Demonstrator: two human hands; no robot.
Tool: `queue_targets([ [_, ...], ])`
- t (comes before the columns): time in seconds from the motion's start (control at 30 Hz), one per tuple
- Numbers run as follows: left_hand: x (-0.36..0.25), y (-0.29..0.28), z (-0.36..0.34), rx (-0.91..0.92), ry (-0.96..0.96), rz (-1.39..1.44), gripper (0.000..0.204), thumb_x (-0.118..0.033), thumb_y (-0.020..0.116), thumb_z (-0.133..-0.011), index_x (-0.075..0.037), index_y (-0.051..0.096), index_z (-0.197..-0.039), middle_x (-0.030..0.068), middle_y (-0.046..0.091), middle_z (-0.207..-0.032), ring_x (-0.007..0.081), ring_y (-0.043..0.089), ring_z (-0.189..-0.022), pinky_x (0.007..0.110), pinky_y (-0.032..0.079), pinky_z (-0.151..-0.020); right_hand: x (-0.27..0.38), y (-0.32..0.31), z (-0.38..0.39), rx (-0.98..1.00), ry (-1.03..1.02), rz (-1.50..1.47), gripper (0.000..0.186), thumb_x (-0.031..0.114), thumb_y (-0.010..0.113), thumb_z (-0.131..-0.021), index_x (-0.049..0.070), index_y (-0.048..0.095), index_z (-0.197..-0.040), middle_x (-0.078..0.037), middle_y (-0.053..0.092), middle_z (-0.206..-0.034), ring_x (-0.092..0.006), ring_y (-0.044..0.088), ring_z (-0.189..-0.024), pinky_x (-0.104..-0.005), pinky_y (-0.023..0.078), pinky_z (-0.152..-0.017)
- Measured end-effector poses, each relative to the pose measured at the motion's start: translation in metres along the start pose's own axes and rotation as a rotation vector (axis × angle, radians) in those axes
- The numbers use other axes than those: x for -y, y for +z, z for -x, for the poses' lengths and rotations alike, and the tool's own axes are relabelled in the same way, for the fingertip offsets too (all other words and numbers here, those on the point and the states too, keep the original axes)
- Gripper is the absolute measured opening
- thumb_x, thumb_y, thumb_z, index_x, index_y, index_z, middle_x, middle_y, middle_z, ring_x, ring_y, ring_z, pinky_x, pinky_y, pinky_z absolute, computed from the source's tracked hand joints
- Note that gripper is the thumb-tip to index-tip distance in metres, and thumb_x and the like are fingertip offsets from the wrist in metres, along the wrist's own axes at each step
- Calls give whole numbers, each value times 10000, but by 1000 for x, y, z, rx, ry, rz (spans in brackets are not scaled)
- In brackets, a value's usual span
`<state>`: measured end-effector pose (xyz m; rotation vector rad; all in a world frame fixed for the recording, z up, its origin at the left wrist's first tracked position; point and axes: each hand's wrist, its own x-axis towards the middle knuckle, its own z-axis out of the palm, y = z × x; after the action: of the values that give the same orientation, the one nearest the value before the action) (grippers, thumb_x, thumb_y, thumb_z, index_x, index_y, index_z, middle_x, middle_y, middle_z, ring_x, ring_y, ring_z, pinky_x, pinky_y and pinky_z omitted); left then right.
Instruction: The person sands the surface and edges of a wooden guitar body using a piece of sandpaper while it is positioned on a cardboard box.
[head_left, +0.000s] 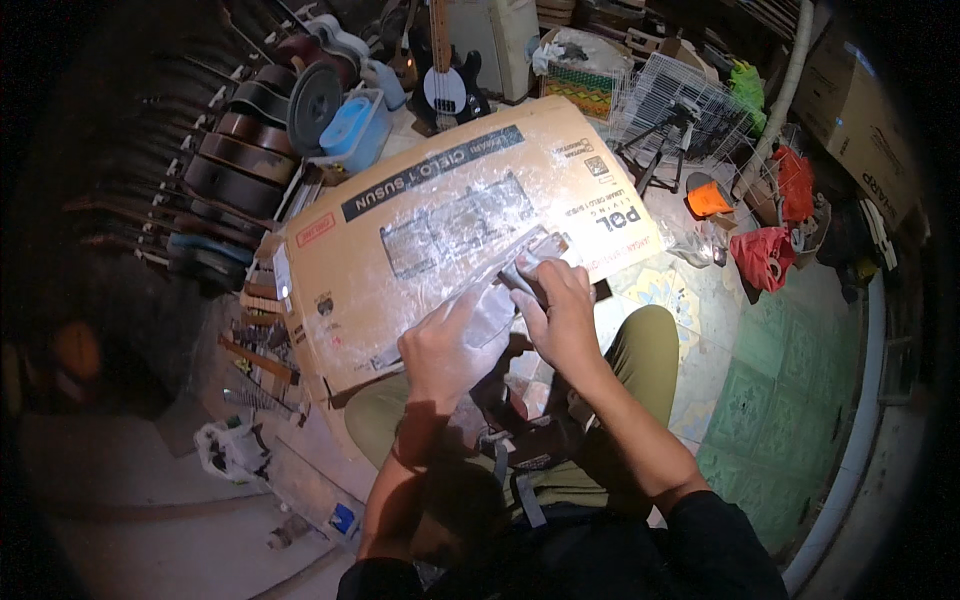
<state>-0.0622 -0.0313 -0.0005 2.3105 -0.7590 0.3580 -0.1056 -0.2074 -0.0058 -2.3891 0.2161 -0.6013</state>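
In front of me, over a dusty flattened cardboard sheet (350, 290), my hands meet on a long, narrow, pale grey piece (535, 243) coated in dust. My left hand (455, 345), whitened with powder, is closed round its near part. A small dark folded pad (524, 277), which looks like sandpaper, is pinched in my right hand (562, 312) and pressed against the piece. The fingers hide much of both, so the exact kind of the long piece does not show.
Several guitars (240, 160) line the left side, and a dark electric guitar (445, 90) stands at the back. A blue tub (350, 125) is beside them. Farther right are a wire cage (680, 90), a black tripod (665, 140) and a red bag (765, 255).
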Motion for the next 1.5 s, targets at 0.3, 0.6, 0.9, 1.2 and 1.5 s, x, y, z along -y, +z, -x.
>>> queue_targets([
  [0.3, -3, -3, -5, 28, -60, -39, 502, -275, 881, -725, -142, 739, -1187, 137, 753, -921, 333, 747, -806, 402, 588, -694, -2, -1, 13, 57, 40, -123, 283, 139, 728, -875, 101, 657, -1146, -120, 639, -1133, -379, 553, -991, -501, 445, -859],
  [0.6, 0, -9, -9, 28, -90, -1, 531, -282, 894, -723, -131, 730, -1205, 164, 751, -914, 340, 750, -813, 403, 586, -708, -12, 2, 31, 88, 80, -416, 267, 173, 741, -878, 80, 629, -1102, -137, 636, -1127, -392, 566, -1000, -494, 464, -867],
  [0.9, -9, -1, 1, 21, -47, -49, 535, -260, 894, -717, -134, 728, -1210, 162, 752, -925, 343, 750, -824, 394, 583, -708, -7, -3, 31, 4, 31, -117, 298, 160, 732, -882, 46, 648, -1144, -172, 620, -1047, -398, 542, -928, -448, 436, -838],
  [1.2, -8, 2, 0, 0, -20, -14, 519, -271, 893, -720, -133, 736, -1196, 158, 749, -903, 348, 748, -804, 403, 583, -697, -6, 6, 14, -74, -35, 81, 358, 148, 755, -868, 63, 650, -1200, -167, 641, -1132, -386, 556, -986, -461, 451, -886],
  [1.5, -7, 1, -3, 23, -36, -65, 535, -264, 892, -713, -122, 735, -1205, 149, 753, -898, 339, 751, -798, 400, 586, -694, -2, 1, 14, -10, 29, 16, 325, 132, 760, -858, 33, 640, -1143, -159, 652, -1100, -379, 572, -990, -457, 441, -896],
])
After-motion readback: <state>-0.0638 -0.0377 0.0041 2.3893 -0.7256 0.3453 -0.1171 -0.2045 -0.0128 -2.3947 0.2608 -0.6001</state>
